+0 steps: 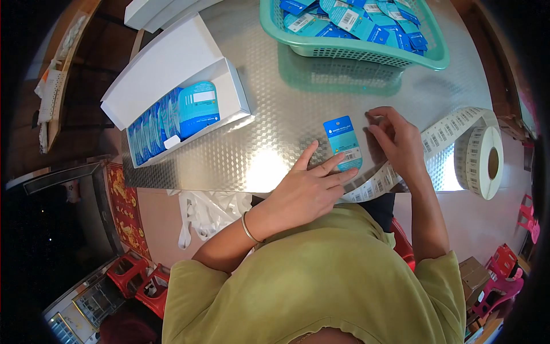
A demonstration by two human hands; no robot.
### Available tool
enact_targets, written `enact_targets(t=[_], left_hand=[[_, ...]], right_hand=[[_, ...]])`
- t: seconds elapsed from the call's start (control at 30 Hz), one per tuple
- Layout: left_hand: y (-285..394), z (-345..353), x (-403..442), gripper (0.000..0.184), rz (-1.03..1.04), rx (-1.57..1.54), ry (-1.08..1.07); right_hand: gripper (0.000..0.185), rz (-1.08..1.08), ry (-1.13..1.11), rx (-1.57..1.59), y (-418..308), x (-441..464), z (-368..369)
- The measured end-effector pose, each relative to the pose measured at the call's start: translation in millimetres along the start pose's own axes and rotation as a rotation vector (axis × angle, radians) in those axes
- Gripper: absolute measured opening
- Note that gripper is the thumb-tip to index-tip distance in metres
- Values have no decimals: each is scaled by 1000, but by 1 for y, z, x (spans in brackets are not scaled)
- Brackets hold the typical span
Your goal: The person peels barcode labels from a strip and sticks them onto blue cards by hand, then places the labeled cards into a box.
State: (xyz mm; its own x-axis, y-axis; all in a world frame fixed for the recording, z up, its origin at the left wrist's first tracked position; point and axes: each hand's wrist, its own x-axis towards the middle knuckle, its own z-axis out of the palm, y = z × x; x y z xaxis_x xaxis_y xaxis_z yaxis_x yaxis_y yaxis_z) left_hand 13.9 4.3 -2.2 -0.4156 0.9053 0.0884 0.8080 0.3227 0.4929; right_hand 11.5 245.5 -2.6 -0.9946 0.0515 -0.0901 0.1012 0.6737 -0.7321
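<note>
A blue card with a rounded lower end (343, 139), carrying printed text and a white barcode label, lies on the metal table. My left hand (312, 192) rests with spread fingers, its fingertips over the card's lower part and partly hiding the label. Just right of the card, my right hand (399, 140) has its fingers bent and a gap between thumb and forefinger, with nothing visible in them. A strip of barcode labels (375, 184) runs under my right wrist from a label roll (488, 163) standing at the table's right.
A green plastic basket (355, 49) heaped with similar blue cards stands at the back. To the left is an open white box (235, 94) with a row of blue cards (172, 117) inside. White plastic bags (215, 212) hang below the near edge of the table (223, 166).
</note>
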Motion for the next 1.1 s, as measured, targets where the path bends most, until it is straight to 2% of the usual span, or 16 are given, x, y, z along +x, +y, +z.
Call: enact_targets(t=[0.03, 0.13, 0.23, 0.27, 0.37, 0.4, 0.53, 0.63, 0.7, 0.77, 0.87, 0.9, 1.0, 1.03, 1.07, 1.1], left_hand=[[0, 0, 0, 12, 1, 5, 2], [0, 1, 2, 11, 3, -6, 18], [-4, -1, 1, 11, 42, -27, 31], [-5, -2, 0, 11, 62, -34, 35], [-11, -13, -4, 13, 52, -283, 37], [-12, -16, -7, 14, 18, -314, 54], [-15, -33, -18, 19, -117, -418, 37], [-16, -51, -27, 22, -275, -447, -117], [-14, -58, -32, 22, -398, -444, -206], [-16, -59, -41, 19, -379, -280, -114], [-16, -83, -42, 14, -267, -124, 81], [-11, -97, -37, 13, -216, -93, 156], [29, -153, -18, 6, 1, -608, 408], [38, -161, -8, 5, 181, -839, 502], [48, -169, 0, 6, 313, -980, 506], [59, -172, 7, 6, 426, -1092, 504]], right_hand=[[51, -25, -13, 72, 0, 1, -1], [61, -513, -70, -89, -9, 4, -1], [72, -564, -269, -211, -15, 6, 0], [72, -576, -246, -231, -14, 9, 2], [71, -444, -334, -198, -24, 13, -3], [63, -364, -342, -91, -30, 13, -4], [48, -340, -480, 73, -58, 28, -36], [46, -476, -221, 103, -67, 49, -69], [40, -289, 43, 432, -67, 69, -82], [36, -447, 470, 269, -72, 88, -94], [33, -576, 735, -96, -78, 84, -103], [33, -571, 594, -39, -77, 81, -101], [31, -533, 189, 89, -67, 61, -86], [31, -528, 76, 113, -68, 56, -79], [30, -522, -36, 138, -68, 51, -74], [29, -512, -51, 136, -67, 46, -72]])
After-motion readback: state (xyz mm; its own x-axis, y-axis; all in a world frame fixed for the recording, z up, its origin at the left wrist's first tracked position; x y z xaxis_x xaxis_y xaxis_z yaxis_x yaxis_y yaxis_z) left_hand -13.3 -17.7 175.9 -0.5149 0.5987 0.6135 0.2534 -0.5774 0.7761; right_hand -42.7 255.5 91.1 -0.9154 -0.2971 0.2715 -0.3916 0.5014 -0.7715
